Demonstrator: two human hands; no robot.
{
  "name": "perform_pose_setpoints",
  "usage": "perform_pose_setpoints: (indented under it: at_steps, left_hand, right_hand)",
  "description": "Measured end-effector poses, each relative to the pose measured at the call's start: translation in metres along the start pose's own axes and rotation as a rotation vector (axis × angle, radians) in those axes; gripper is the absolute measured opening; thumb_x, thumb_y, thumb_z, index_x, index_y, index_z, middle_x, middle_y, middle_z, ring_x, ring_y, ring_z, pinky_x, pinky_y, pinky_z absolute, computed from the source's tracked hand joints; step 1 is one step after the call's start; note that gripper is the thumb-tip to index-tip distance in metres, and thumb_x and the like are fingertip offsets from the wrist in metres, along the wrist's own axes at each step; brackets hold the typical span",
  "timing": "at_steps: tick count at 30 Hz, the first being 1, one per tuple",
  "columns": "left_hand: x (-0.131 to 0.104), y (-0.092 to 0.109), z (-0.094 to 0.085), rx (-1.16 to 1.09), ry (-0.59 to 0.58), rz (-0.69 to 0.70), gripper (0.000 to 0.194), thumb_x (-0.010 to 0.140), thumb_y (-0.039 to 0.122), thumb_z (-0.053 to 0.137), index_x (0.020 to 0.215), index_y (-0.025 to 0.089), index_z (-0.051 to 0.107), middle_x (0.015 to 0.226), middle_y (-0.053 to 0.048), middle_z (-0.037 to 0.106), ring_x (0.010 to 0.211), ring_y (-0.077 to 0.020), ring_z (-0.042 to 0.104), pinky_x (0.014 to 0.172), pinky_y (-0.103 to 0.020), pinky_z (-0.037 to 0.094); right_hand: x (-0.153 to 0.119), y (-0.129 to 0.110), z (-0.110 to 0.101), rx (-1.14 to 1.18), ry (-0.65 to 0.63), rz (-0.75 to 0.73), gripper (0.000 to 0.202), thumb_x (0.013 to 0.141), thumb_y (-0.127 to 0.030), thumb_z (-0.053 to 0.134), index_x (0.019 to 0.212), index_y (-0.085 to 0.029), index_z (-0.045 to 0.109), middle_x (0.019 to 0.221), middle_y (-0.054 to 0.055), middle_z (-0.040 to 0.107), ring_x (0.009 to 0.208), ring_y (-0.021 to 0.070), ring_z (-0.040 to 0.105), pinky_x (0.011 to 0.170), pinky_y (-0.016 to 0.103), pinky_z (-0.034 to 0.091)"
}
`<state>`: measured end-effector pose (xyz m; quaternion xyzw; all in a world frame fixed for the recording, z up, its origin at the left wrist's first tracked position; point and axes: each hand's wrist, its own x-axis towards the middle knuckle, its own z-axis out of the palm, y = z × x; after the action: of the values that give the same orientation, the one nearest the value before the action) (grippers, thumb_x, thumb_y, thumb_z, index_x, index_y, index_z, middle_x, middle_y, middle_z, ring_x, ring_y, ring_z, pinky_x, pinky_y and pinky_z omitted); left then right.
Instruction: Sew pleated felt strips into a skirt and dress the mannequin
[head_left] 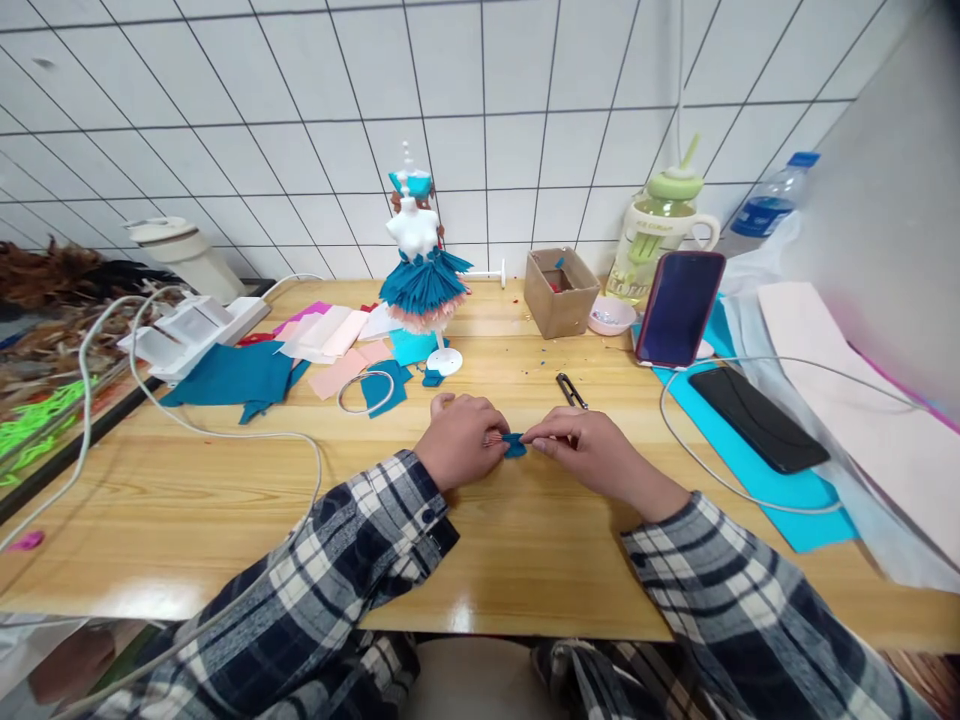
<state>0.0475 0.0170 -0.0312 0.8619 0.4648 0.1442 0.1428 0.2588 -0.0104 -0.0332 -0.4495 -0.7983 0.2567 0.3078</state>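
- The hands work as a pair over the counter [525,560], on the near side of the mannequin [415,235] and to its right.
- Between them lies the small teal cloth piece [515,445], to the right of the left hand [463,440] and to the left of the right hand [596,452]; both touch it, so neither is clearly nearer.
- Its long axis seems to run sideways across the mannequin's front, though it is small and partly covered by fingers.
- Left hand: palm down, fingers curled and closed on the piece's left end, where a pinkish striped bit [492,438] shows.
- Right hand: wrist low, forefinger and thumb stretched leftward, pinched at the piece's right edge.
- Right of the mannequin and nearer the person, the snips [571,391] lie just beyond the right hand.
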Motion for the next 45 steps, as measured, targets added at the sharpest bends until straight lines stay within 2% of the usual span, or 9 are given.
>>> perform_pose_setpoints:
  at_steps: [3,6,10,14,19,24,33,40,45]
  left_hand:
    - [-0.001,0.002,-0.003,-0.131,-0.015,-0.043,0.013,0.079,0.028,0.063,0.084,0.021,0.072,0.086,-0.004,0.072,0.088,-0.0219,0.062,0.087,-0.040,0.039]
    - [-0.004,0.004,-0.009,-0.391,-0.120,-0.178,0.017,0.081,0.032,0.061,0.087,0.018,0.070,0.075,-0.003,0.070,0.070,-0.0167,0.062,0.068,-0.029,0.044]
    - [-0.008,0.003,-0.015,-0.845,-0.317,-0.338,0.027,0.077,0.039,0.066,0.086,0.014,0.067,0.068,-0.001,0.069,0.055,-0.0109,0.057,0.054,-0.022,0.043]
    - [-0.009,0.000,-0.021,-1.060,-0.399,-0.356,0.030,0.072,0.037,0.073,0.088,0.013,0.068,0.075,-0.002,0.072,0.063,-0.0104,0.061,0.059,-0.020,0.045]
    - [-0.011,0.001,-0.023,-1.089,-0.362,-0.368,0.027,0.069,0.034,0.076,0.085,0.014,0.069,0.073,-0.001,0.072,0.065,-0.0108,0.062,0.062,-0.021,0.045]
    - [-0.011,0.003,-0.024,-1.117,-0.378,-0.352,0.028,0.069,0.034,0.077,0.085,0.013,0.068,0.075,-0.002,0.072,0.066,-0.0111,0.062,0.063,-0.022,0.046]
    - [-0.011,0.005,-0.029,-1.158,-0.383,-0.334,0.037,0.066,0.044,0.079,0.084,0.013,0.071,0.074,-0.001,0.070,0.064,-0.0097,0.058,0.063,-0.022,0.044]
    - [-0.012,0.006,-0.023,-1.186,-0.354,-0.359,0.032,0.068,0.040,0.077,0.083,0.013,0.072,0.069,0.000,0.067,0.059,-0.0086,0.053,0.057,-0.022,0.039]
    - [-0.013,0.009,-0.023,-1.156,-0.326,-0.340,0.023,0.069,0.034,0.073,0.080,0.013,0.071,0.071,0.000,0.067,0.064,-0.0104,0.054,0.063,-0.023,0.040]
  right_hand:
    - [0.000,-0.001,0.002,0.039,0.047,0.017,0.016,0.086,-0.021,0.063,0.092,-0.025,0.077,0.077,0.001,0.068,0.060,0.0109,0.057,0.054,0.023,0.044]
    - [-0.002,-0.003,0.002,0.077,0.116,0.013,0.017,0.089,-0.027,0.061,0.095,-0.024,0.076,0.080,0.002,0.067,0.058,0.0106,0.055,0.051,0.023,0.043]
    - [-0.004,-0.008,0.001,-0.076,0.230,-0.220,0.016,0.089,-0.029,0.062,0.096,-0.029,0.075,0.093,0.004,0.067,0.076,0.0153,0.059,0.067,0.031,0.049]
    - [-0.006,-0.015,-0.003,-0.237,0.294,-0.399,0.018,0.083,-0.029,0.069,0.100,-0.033,0.073,0.113,0.005,0.065,0.093,0.0205,0.059,0.081,0.039,0.049]
    - [-0.007,-0.015,-0.001,-0.305,0.274,-0.401,0.019,0.080,-0.039,0.073,0.099,-0.035,0.073,0.128,0.004,0.058,0.107,0.0258,0.057,0.090,0.046,0.048]
    - [-0.006,-0.010,0.002,-0.323,0.295,-0.411,0.008,0.082,-0.032,0.071,0.090,-0.034,0.074,0.132,0.003,0.055,0.109,0.0251,0.056,0.089,0.045,0.048]
    - [-0.007,-0.013,0.000,-0.358,0.279,-0.400,0.011,0.083,-0.031,0.070,0.092,-0.035,0.073,0.129,0.001,0.060,0.106,0.0247,0.058,0.089,0.045,0.047]
    - [-0.012,-0.019,-0.002,-0.476,0.288,-0.439,0.019,0.084,-0.028,0.070,0.098,-0.041,0.071,0.127,-0.003,0.063,0.102,0.0230,0.059,0.088,0.043,0.044]
    - [-0.017,-0.023,-0.002,-0.491,0.304,-0.461,0.024,0.085,-0.026,0.068,0.103,-0.042,0.069,0.123,-0.004,0.066,0.099,0.0209,0.061,0.087,0.041,0.044]
